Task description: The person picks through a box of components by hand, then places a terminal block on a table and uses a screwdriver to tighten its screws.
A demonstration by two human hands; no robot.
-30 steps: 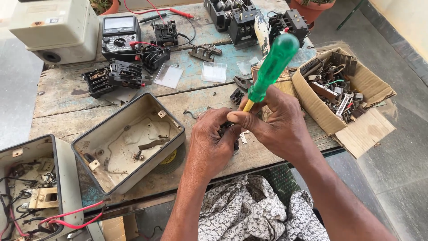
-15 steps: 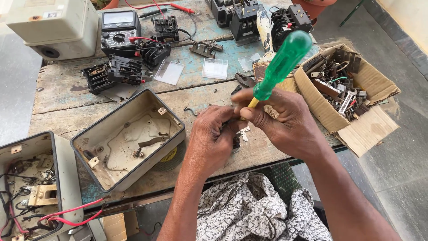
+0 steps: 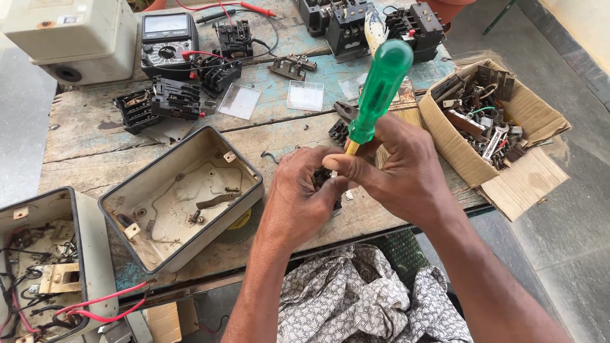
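My right hand (image 3: 400, 171) grips a screwdriver with a green handle (image 3: 380, 89), its handle pointing up and away from me. The shaft runs down into a small black part (image 3: 323, 179) that my left hand (image 3: 298, 200) holds close in front of me; most of that part is hidden by my fingers. Both hands meet above the near edge of a worn wooden table (image 3: 82, 136). An empty grey metal box (image 3: 181, 197) lies open just left of my left hand.
A cardboard box of scrap parts (image 3: 492, 127) sits at the right. Black switch parts (image 3: 159, 98), a multimeter (image 3: 165, 44) with red leads, clear plastic covers (image 3: 305, 95) and a beige housing (image 3: 63, 35) lie farther back. Another open box with wires (image 3: 44, 267) stands at the lower left.
The screwdriver handle has tilted slightly and my hands have shifted a little on the small part. The view has moved a bit lower over the table.
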